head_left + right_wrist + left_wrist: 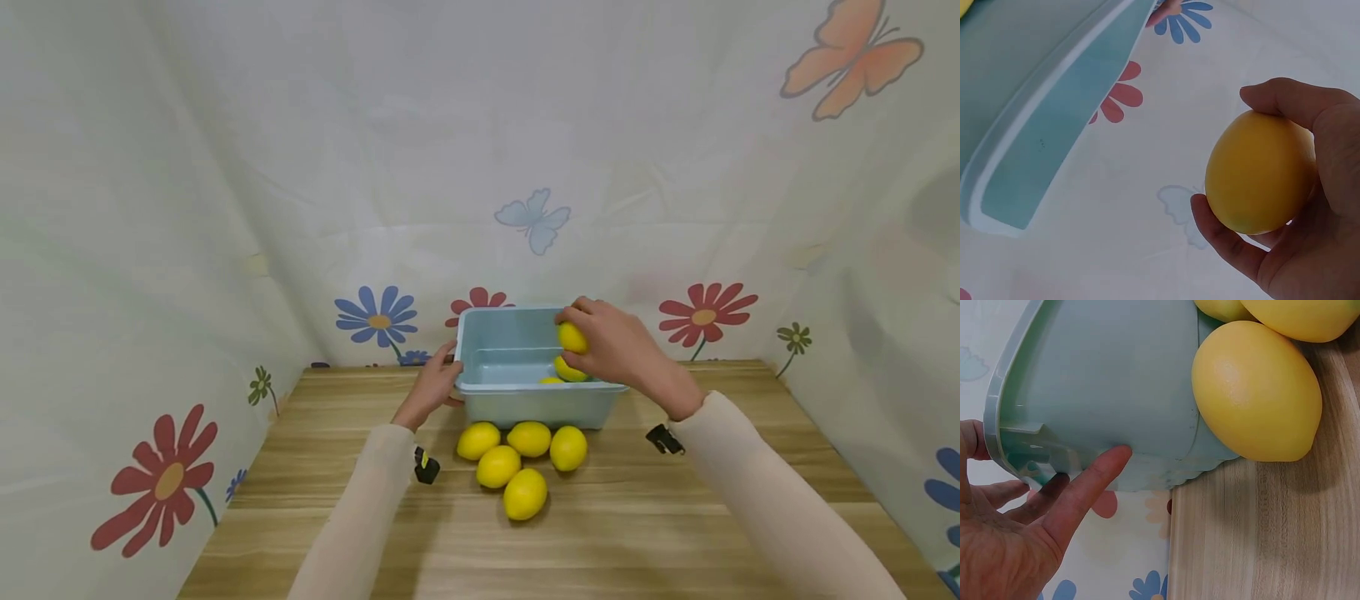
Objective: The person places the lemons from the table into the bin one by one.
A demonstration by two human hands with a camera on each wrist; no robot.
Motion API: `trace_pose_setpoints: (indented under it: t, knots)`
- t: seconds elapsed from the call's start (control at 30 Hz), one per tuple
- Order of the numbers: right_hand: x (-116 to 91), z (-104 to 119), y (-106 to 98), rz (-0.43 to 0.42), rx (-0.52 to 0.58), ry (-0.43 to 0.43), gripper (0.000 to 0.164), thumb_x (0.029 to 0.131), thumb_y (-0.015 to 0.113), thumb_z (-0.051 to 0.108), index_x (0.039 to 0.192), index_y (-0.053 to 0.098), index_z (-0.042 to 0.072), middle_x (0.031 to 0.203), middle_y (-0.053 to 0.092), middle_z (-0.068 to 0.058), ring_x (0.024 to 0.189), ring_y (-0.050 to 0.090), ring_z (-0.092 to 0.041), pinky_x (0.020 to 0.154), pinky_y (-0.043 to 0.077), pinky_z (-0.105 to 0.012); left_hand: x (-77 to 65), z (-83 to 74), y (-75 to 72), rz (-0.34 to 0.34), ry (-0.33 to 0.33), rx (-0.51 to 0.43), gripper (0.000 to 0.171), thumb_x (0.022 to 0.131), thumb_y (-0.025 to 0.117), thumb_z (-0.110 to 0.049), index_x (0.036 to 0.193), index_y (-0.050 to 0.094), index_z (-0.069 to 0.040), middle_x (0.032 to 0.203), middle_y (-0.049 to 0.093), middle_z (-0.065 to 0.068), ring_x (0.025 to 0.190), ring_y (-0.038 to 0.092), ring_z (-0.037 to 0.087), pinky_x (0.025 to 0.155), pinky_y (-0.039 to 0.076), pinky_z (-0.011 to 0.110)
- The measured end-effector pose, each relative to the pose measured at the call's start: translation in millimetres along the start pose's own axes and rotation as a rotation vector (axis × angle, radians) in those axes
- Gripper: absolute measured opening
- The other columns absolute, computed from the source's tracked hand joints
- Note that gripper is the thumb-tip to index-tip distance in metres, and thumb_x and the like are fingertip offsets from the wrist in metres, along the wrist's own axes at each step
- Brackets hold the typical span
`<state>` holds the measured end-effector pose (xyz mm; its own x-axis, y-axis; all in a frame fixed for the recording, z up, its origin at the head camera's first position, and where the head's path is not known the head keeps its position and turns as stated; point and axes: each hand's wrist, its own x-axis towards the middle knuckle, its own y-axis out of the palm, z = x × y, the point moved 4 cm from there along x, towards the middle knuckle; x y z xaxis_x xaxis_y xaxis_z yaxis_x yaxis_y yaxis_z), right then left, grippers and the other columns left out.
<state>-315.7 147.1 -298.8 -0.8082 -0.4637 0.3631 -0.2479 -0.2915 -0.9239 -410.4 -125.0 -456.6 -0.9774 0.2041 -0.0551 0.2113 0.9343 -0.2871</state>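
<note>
A light blue plastic bin [532,407] stands on the wooden table. My left hand [431,387] grips the bin's left rim; in the left wrist view the index finger [1094,481] lies along the outer wall. Over the bin's right part, my right hand [618,346] holds a yellow lemon [572,337] between thumb and fingers, also clear in the right wrist view as a lemon [1260,175]. Inside the bin, another lemon [572,369] shows below that hand, and the top of one more [551,381] peeks above the front rim.
Several loose lemons [498,467] lie grouped on the wooden table [637,533] before the bin, the back ones close to its front wall. Behind the table hangs a white cloth [420,250] printed with flowers and butterflies. Each wrist carries a small black device [427,467].
</note>
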Motion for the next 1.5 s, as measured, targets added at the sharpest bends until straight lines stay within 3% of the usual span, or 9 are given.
trace_pose_setpoints:
  t: [0.37,0.93,1.17,1.5]
  knots:
    - [37.8,1.8,-12.5,0.035,-0.019,0.039,0.042,0.083,0.072,0.027,0.122,0.063,0.014,0.113,0.062,-0.008,0.088,0.056,-0.025,0.07,0.056,-0.037,-1.7,-2.6,-4.8,0.0,0.026,-0.003,0.064,0.099,0.044,-0.032,0.158,0.02,-0.023,0.155,0.035,0.018,0.132,0.047,0.045,0.074,0.06,0.051]
    - [67.4,-4.5,-13.6,0.107,-0.035,0.118,0.043,0.084,0.072,0.028,0.123,0.062,0.016,0.114,0.061,-0.008,0.093,0.057,-0.026,0.079,0.056,-0.041,-2.2,-4.2,-1.4,0.003,0.025,-0.012,0.063,0.098,0.047,-0.033,0.156,0.025,-0.023,0.148,0.042,0.015,0.128,0.051,0.044,0.075,0.059,0.055]
    - [78.4,-18.8,-9.3,0.147,-0.024,0.161,0.045,0.084,0.072,0.028,0.125,0.061,0.015,0.114,0.061,-0.009,0.096,0.057,-0.027,0.084,0.055,-0.043,-0.9,-1.7,-1.9,0.009,0.022,-0.011,0.062,0.099,0.046,-0.033,0.156,0.025,-0.024,0.149,0.042,0.015,0.129,0.049,0.045,0.072,0.061,0.05]
    - [83.9,-45.0,4.7,0.234,-0.002,0.235,0.046,0.084,0.072,0.026,0.126,0.061,0.013,0.114,0.063,-0.01,0.096,0.056,-0.028,0.087,0.054,-0.042,-0.6,2.1,-1.6,0.002,0.021,-0.009,0.063,0.098,0.046,-0.033,0.157,0.024,-0.024,0.148,0.043,0.015,0.129,0.049,0.045,0.074,0.06,0.052]
